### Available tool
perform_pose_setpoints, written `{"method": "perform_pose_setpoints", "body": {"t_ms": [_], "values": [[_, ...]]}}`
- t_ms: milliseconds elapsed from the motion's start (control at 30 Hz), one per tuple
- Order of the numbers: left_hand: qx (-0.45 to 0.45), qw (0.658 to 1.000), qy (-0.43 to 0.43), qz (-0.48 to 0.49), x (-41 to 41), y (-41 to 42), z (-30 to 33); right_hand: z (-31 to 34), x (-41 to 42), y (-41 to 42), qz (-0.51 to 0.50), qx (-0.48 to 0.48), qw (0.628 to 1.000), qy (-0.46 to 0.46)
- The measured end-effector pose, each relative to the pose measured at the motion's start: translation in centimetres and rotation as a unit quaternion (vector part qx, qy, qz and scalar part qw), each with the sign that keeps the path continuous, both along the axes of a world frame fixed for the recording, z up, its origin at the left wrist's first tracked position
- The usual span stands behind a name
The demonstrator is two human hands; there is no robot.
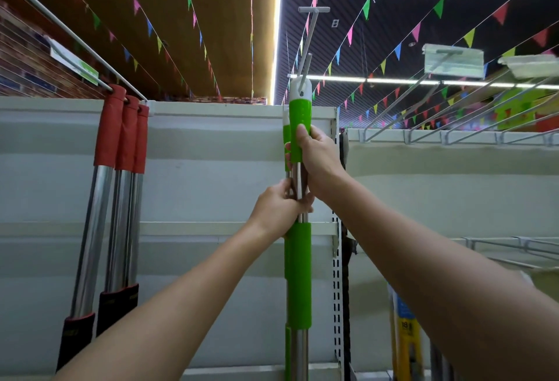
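The right grip (314, 156) is clamped around the upper sleeve of a green-sleeved steel pole (299, 274), and the left grip (279, 208) is closed on the bare shaft just below. The upright pole's white cap sits on a grey metal peg (311, 32), with a second green pole (286, 132) just behind. Three red-capped steel poles (121, 138) hang well to the left.

The mop handle (298, 190) is a polished, shiny metal tube with smooth, slightly glossy green plastic sleeves and a white plastic cap. The neighbouring handles (121, 199) show bright chromed metal with matt red grips and black lower sleeves. The hook (308, 44) looks grey-coated metal. The shelf back panel (211, 168) is smooth, matt painted sheet.
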State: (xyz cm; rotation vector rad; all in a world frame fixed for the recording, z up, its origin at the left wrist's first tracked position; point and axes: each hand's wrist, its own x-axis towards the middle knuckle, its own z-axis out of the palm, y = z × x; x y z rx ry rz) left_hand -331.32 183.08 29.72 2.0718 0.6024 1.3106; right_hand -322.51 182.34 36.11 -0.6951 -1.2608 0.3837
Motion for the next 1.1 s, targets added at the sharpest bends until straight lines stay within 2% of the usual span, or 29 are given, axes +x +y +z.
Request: {"method": "perform_pose_setpoints", "body": {"t_ms": [200, 400, 867, 1100], "values": [[-0.041, 0.999, -0.007, 0.0, 0.6, 1.4, 0.3, 0.2, 0.6, 0.6, 0.014, -0.029, 0.999, -0.001], [-0.057, 0.998, -0.005, -0.002, 1.2, 3.0, 0.2, -0.5, 1.6, 1.3, 0.028, -0.032, 0.998, -0.04], [-0.057, 0.998, 0.002, -0.002, 2.3, 6.7, 0.0, -0.9, 2.8, 4.4, -0.023, -0.021, 0.997, -0.064], [-0.015, 0.998, -0.009, 0.061, 3.3, 8.4, -1.2, -2.7, 4.7, 6.1, -0.033, -0.068, 0.994, -0.073]]}}
